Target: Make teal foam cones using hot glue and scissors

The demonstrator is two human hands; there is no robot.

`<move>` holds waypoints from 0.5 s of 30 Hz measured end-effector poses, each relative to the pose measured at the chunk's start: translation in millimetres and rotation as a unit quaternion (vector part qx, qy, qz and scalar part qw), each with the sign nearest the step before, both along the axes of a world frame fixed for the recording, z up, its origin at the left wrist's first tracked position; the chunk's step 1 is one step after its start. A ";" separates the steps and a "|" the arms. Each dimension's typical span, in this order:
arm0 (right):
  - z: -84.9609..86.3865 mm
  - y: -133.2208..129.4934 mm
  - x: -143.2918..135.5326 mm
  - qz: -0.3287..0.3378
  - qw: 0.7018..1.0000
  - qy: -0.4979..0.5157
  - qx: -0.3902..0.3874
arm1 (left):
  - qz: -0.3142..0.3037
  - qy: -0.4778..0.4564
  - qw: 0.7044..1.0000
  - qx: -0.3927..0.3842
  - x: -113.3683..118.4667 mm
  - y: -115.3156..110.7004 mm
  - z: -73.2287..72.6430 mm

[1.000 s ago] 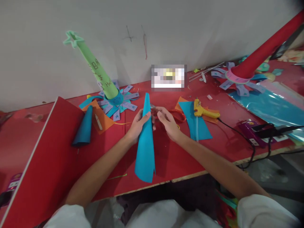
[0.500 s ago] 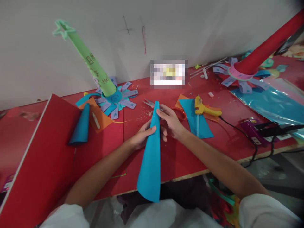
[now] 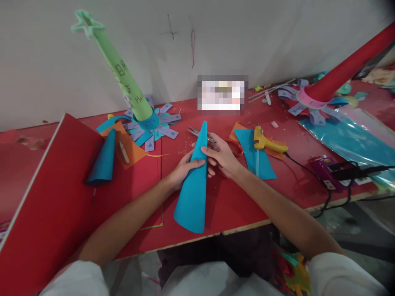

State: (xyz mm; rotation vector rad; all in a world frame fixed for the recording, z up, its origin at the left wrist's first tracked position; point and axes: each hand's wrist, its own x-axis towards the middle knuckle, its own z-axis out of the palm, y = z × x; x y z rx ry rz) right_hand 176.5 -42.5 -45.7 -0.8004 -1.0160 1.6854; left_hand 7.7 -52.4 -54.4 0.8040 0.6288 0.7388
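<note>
A long blue paper cone (image 3: 193, 193) is held between my two hands above the red table, its narrow tip pointing away and its wide end near the table's front edge. My left hand (image 3: 184, 169) wraps the cone from the left, thumb on top. From the right, my right hand (image 3: 220, 154) grips it with the thumb across its upper part; some fingers are behind the cone. Red-handled scissors (image 3: 236, 147) lie partly hidden behind my right hand. A smaller blue cone (image 3: 103, 162) lies at the left.
A yellow glue gun (image 3: 268, 144) rests on blue paper (image 3: 267, 164) at the right, its cord running to a purple power box (image 3: 324, 172). Behind are a green paper cone (image 3: 123, 78) and a red one (image 3: 345, 68). A red board (image 3: 52, 185) leans at the left.
The wide end of the held cone has moved up and away from me, and the cone looks shorter and wider near the tip. Both hands keep their hold; the view has shifted slightly.
</note>
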 end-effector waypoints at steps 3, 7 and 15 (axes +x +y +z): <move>-0.3 1.4 1.2 -0.045 0.999 -0.026 0.004 | -0.019 -0.014 1.000 0.000 -1.1 -1.8 0.7; 0.7 4.5 2.8 -0.092 0.995 -0.032 0.005 | -0.053 -0.024 0.998 -0.011 -2.9 -4.3 4.2; 2.2 2.0 2.9 -0.034 0.999 -0.004 -0.027 | -0.043 -0.023 0.999 -0.012 -3.5 -2.7 -0.5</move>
